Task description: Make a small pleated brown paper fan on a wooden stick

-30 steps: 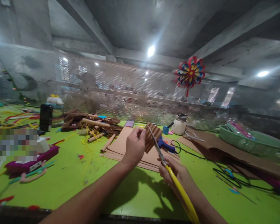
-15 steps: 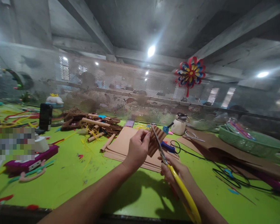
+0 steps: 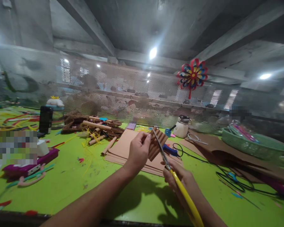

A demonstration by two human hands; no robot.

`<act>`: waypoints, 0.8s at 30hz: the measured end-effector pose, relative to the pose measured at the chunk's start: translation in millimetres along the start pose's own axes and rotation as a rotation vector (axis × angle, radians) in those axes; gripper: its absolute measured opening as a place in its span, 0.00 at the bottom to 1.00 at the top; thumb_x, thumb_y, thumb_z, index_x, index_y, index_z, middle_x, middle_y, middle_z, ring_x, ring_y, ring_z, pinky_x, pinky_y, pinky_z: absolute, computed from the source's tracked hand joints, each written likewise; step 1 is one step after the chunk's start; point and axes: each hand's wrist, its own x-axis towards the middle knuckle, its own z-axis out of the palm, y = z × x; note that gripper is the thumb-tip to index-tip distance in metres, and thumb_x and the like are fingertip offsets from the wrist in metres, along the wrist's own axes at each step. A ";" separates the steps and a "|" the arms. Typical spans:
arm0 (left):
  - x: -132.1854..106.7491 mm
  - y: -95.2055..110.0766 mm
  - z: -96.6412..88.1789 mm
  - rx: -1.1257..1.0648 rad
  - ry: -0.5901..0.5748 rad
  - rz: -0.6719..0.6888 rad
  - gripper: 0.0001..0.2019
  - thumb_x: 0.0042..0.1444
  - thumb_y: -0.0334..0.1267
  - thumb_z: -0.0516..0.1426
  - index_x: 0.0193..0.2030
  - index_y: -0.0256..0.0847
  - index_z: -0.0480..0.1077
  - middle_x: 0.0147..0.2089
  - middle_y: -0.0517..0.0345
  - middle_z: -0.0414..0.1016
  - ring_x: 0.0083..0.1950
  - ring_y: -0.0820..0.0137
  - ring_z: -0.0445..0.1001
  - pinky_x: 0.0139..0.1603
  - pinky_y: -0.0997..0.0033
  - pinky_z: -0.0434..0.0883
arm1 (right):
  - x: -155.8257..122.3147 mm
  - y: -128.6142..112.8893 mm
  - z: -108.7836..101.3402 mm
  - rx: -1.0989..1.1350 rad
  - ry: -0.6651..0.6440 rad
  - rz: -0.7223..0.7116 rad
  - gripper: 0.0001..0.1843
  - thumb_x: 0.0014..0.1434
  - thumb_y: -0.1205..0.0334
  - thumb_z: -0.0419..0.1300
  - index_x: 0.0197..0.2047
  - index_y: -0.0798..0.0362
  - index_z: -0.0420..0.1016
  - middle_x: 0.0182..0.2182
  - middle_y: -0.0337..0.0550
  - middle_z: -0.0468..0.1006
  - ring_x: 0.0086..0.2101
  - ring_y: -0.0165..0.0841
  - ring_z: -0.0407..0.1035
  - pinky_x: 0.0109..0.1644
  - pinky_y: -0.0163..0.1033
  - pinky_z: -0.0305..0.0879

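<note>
Between finger and thumb, my left hand (image 3: 139, 150) pinches a small piece of brown corrugated paper (image 3: 156, 147) by its left edge. My right hand (image 3: 180, 176) is wrapped round yellow-handled scissors (image 3: 184, 190), whose blades point up and away and lie across the face of the paper. Whether the blades are fully closed I cannot tell. Below both hands, flat on the table, is a stack of brown paper sheets (image 3: 123, 145). Just behind the scissors lies a blue-handled tool with a black cord (image 3: 170, 150), perhaps a glue gun.
On the green table (image 3: 68, 186) a purple power strip (image 3: 30, 165) lies left, near a black phone (image 3: 45, 119). Rolled brown paper tubes (image 3: 97, 126) are heaped behind. A white jug (image 3: 181, 126) and a green basket (image 3: 253, 146) stand right, with a loose black cable (image 3: 229, 179) in front.
The scissors and the corrugated paper have barely moved; both hands keep their grip. The view has shifted very slightly.
</note>
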 end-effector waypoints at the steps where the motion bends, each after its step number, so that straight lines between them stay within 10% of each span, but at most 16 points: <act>1: 0.2 0.5 -0.2 -0.008 -0.002 -0.002 0.09 0.57 0.41 0.50 0.31 0.38 0.63 0.28 0.62 0.64 0.30 0.74 0.62 0.33 0.75 0.62 | -0.1 -0.3 0.1 0.001 0.007 0.003 0.32 0.48 0.39 0.54 0.45 0.58 0.70 0.19 0.37 0.64 0.20 0.27 0.57 0.22 0.31 0.55; 24: 2.0 4.2 -0.7 -0.111 0.019 -0.075 0.10 0.55 0.41 0.52 0.29 0.37 0.65 0.27 0.61 0.64 0.29 0.74 0.61 0.31 0.74 0.60 | -5.1 -2.7 7.0 0.113 0.034 0.040 0.31 0.46 0.42 0.58 0.43 0.60 0.71 0.16 0.36 0.63 0.14 0.23 0.52 0.15 0.29 0.46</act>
